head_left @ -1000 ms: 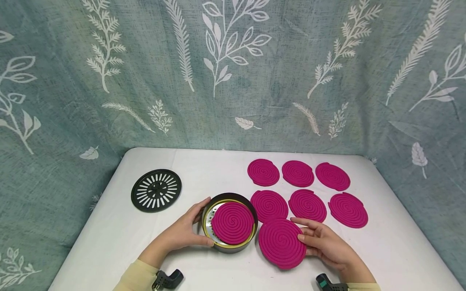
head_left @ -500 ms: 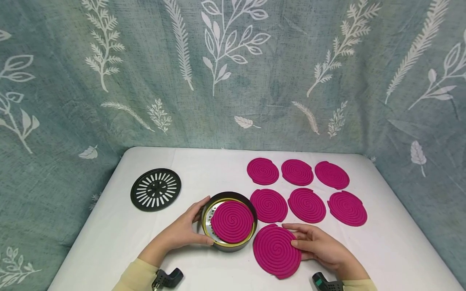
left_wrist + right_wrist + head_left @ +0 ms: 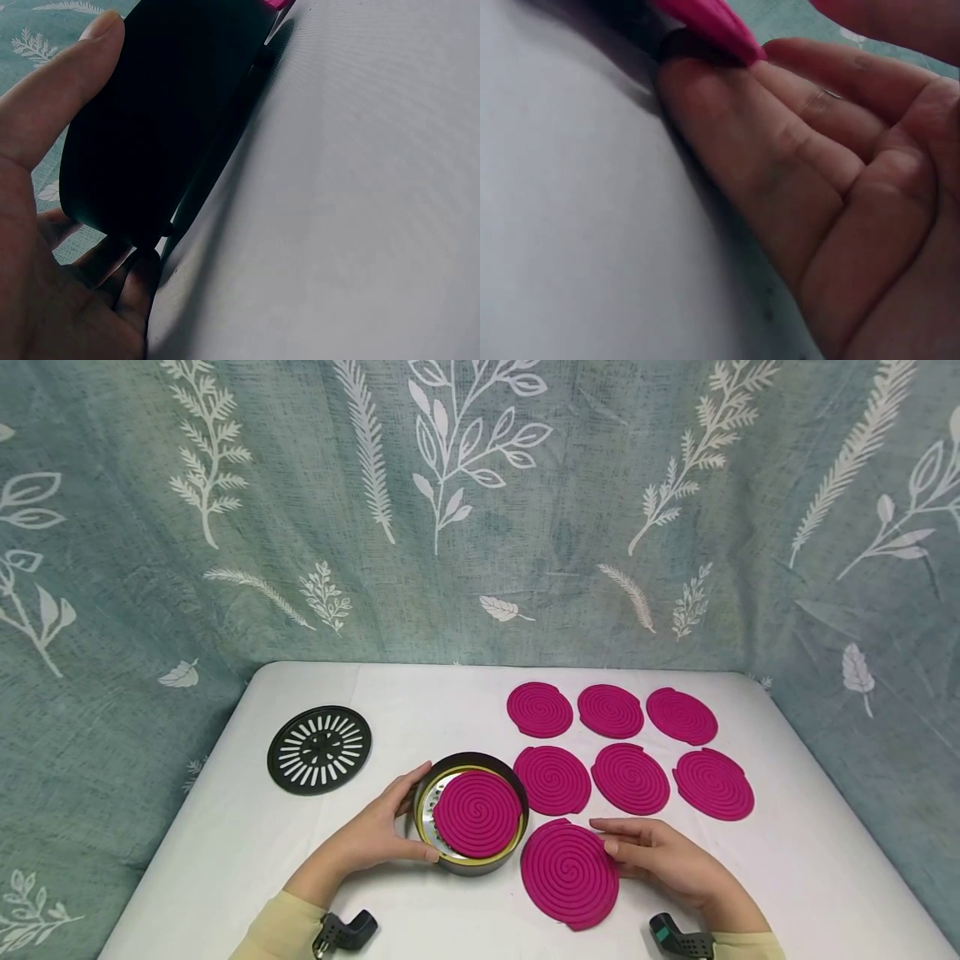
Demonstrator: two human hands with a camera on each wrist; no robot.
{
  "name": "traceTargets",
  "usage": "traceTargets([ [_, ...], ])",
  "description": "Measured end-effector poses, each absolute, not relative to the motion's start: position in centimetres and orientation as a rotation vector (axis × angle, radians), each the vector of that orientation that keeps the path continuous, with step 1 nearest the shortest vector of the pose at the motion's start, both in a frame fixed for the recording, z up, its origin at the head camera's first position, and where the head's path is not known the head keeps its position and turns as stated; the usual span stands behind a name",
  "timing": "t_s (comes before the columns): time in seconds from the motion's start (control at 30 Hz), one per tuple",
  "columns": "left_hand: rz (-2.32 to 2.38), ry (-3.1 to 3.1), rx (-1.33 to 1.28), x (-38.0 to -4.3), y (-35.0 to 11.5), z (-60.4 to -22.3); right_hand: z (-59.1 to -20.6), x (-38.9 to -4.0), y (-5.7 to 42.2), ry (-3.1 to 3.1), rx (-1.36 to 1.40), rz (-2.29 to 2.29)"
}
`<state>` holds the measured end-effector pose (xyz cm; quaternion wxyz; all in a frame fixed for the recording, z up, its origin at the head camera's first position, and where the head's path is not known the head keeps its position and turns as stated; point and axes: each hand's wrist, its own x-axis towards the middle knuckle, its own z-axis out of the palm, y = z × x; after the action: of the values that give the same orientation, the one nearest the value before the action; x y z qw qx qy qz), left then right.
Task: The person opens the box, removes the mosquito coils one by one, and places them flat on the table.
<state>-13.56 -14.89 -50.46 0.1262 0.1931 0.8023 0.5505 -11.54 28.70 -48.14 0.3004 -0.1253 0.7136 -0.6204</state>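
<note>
My left hand point(image 3: 378, 831) grips the side of a round black tin point(image 3: 471, 867), thumb in front and fingers behind. In the left wrist view the tin's dark wall point(image 3: 161, 112) fills the grasp. A magenta mosquito coil point(image 3: 477, 814) lies inside the tin, over a silvery inner plate with a yellow rim. Right of the tin, another magenta mosquito coil point(image 3: 570, 875) lies flat near the table front. My right hand point(image 3: 663, 860) is at that coil's right edge; in the right wrist view the fingertips are under the coil's rim point(image 3: 712, 26) and the thumb stands apart above it.
Several more magenta coils, such as this back coil point(image 3: 540, 710) and this right coil point(image 3: 714, 784), lie in two rows at the back right. A slotted black lid point(image 3: 321, 750) lies at the left on the white table point(image 3: 420, 702). Leaf-patterned teal cloth point(image 3: 300, 485) hangs behind.
The right hand brought its coil left and toward the front, laying it flat. The hand has since shifted slightly right, its thumb drawing back to the coil's edge. The left hand stays at the tin.
</note>
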Motion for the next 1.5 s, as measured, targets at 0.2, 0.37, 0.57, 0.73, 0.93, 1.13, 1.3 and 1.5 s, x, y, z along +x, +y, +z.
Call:
traceTargets([
  [0.2,1.590,2.346,0.565,-13.6,-15.0,-50.5,-47.7,-11.7,29.4,1.933,-0.274,-1.651],
  [0.37,1.572,2.365,0.573,-13.6,-15.0,-50.4,-47.6,-11.8,29.6,1.942,-0.270,-1.665],
  [0.57,1.568,2.359,0.553,-13.5,-14.8,-50.1,-47.7,-11.8,29.8,1.947,-0.236,-1.656],
  [0.73,1.568,2.360,0.542,-13.5,-14.8,-50.0,-47.7,-12.0,30.0,1.931,-0.235,-1.672],
  [0.93,1.576,2.352,0.550,-13.4,-14.8,-49.9,-47.8,-11.9,30.0,1.907,-0.245,-1.684],
  [1.13,1.582,2.345,0.559,-13.5,-14.9,-50.0,-47.7,-11.9,29.8,1.909,-0.240,-1.680],
  [1.3,1.591,2.342,0.562,-13.5,-15.0,-50.2,-47.7,-11.9,29.8,1.925,-0.238,-1.682],
  [1.5,1.588,2.347,0.538,-13.5,-14.8,-50.2,-47.6,-12.0,29.8,1.946,-0.230,-1.685],
])
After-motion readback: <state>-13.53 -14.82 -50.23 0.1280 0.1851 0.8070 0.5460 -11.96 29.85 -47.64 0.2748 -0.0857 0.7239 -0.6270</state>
